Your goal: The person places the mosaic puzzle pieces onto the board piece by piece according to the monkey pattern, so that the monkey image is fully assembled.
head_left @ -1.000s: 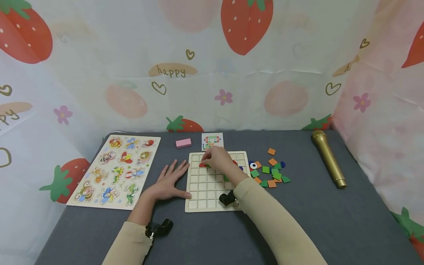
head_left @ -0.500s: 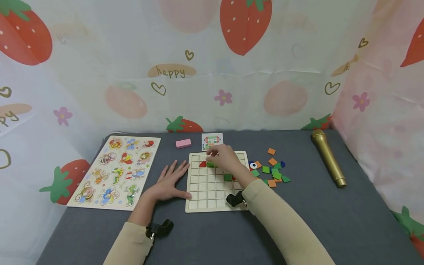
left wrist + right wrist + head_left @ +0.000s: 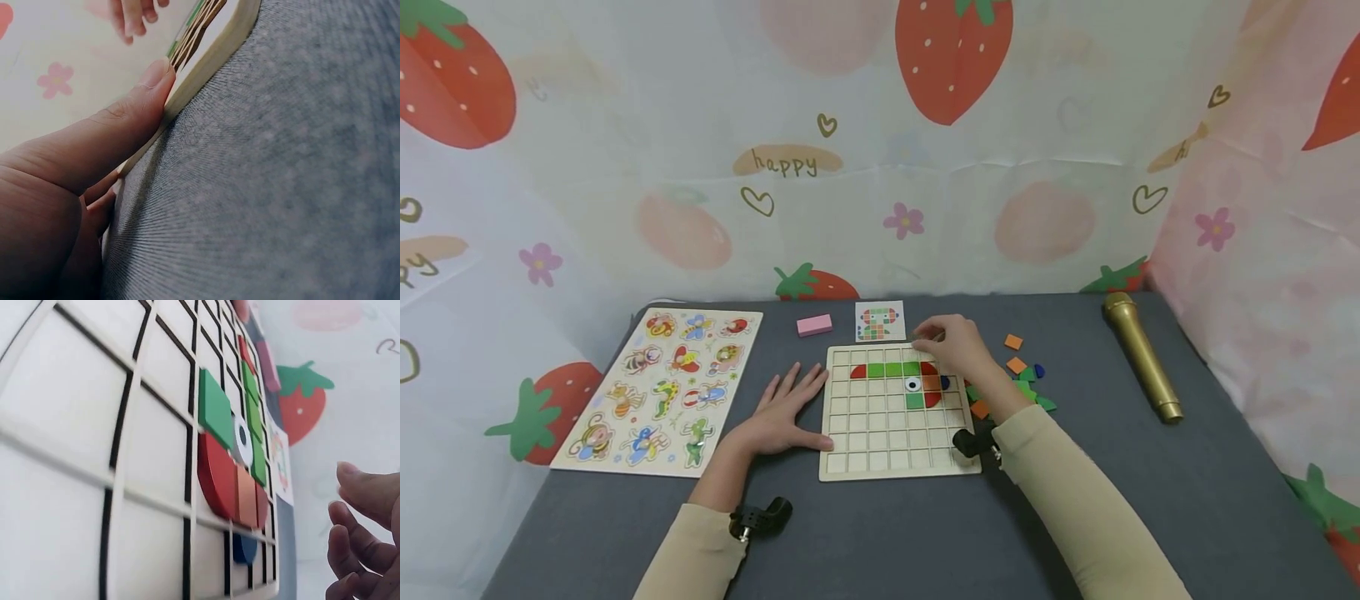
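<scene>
A pale wooden grid board lies in front of me. Its upper rows bear a red rounded tile, a run of green tiles, a round eye tile, more red and orange pieces and a dark blue one. My left hand rests on the cloth with fingers spread, its thumb touching the board's left edge. Over the board's upper right corner hovers my right hand. Its fingers are loosely bent, apart from the thumb, and nothing shows between them.
Loose orange and green tiles lie right of the board, partly behind my right forearm. A small pattern card and pink block sit beyond it. An insect-picture board is at left, a gold microphone at right.
My right hand has moved right, from the red and green tiles at the upper left to the upper right corner, uncovering the row of tiles. The left hand has stayed put.
</scene>
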Demonstrator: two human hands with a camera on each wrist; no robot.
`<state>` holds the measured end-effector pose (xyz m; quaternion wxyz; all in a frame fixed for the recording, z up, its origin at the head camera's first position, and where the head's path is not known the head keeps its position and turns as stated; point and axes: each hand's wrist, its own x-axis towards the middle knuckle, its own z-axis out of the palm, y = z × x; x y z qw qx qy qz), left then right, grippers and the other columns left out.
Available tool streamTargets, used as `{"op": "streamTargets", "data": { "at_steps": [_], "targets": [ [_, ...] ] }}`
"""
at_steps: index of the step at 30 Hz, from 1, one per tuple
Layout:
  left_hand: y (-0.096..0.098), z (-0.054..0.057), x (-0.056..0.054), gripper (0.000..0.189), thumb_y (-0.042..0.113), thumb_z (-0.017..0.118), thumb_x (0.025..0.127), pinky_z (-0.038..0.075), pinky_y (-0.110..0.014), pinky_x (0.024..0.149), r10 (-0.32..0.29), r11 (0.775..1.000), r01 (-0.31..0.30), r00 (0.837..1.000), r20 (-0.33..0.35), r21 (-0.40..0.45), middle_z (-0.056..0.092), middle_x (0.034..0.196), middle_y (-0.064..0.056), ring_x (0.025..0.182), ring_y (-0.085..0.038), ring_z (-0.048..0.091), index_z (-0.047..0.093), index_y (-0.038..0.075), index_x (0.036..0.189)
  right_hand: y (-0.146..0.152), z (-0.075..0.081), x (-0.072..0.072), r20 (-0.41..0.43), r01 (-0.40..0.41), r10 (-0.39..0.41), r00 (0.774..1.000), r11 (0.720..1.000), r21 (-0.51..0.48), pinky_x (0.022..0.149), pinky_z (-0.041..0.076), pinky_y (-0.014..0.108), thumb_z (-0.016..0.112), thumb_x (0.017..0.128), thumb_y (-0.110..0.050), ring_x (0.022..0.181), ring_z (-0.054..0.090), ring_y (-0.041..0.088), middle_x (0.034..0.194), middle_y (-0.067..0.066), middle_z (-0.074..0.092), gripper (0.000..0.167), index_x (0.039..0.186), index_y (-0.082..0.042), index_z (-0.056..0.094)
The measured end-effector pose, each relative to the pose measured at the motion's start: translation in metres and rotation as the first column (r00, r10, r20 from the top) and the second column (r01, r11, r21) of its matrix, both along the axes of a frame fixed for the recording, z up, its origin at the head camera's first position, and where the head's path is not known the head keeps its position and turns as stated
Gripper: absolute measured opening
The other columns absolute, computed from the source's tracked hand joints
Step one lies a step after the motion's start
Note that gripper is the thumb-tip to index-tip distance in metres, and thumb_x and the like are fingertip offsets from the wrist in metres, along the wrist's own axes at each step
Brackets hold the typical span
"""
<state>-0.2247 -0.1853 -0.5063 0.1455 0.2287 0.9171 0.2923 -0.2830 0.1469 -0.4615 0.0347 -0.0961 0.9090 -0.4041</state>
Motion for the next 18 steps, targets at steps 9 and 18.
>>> {"op": "streamTargets", "data": {
  "at_steps": [9, 18],
  "targets": [
    [0.000, -0.001, 0.000, 0.116, 0.059, 0.082, 0.075, -0.008, -0.059, 0.123, 0.004, 1.000, -0.004, 1.000, 0.004, -0.003, 0.010, 0.171, -0.005, 0.157, -0.034, -0.008, 0.018, 0.020, 0.164, 0.038, 0.008, 0.010, -0.010, 0.071, -0.071, 0.997, 0.997, 0.033, 0.082, 0.057, 0.043, 0.071, 0.096, -0.028, 0.101, 0.065, 0.028, 0.113, 0.009, 0.071, 0.032, 0.123, -0.011, 0.071],
    [0.001, 0.001, 0.001, 0.116, 0.059, 0.083, 0.075, -0.008, -0.058, 0.123, 0.006, 1.000, -0.006, 1.000, 0.004, 0.003, 0.010, 0.171, -0.005, 0.157, -0.034, -0.008, 0.018, 0.020, 0.164, 0.074, 0.002, 0.010, -0.023, 0.136, -0.135, 0.991, 0.988, 0.077, 0.085, 0.055, 0.047, 0.071, 0.096, -0.027, 0.103, 0.064, 0.031, 0.115, 0.013, 0.070, 0.034, 0.124, -0.009, 0.071]
  ]
}}
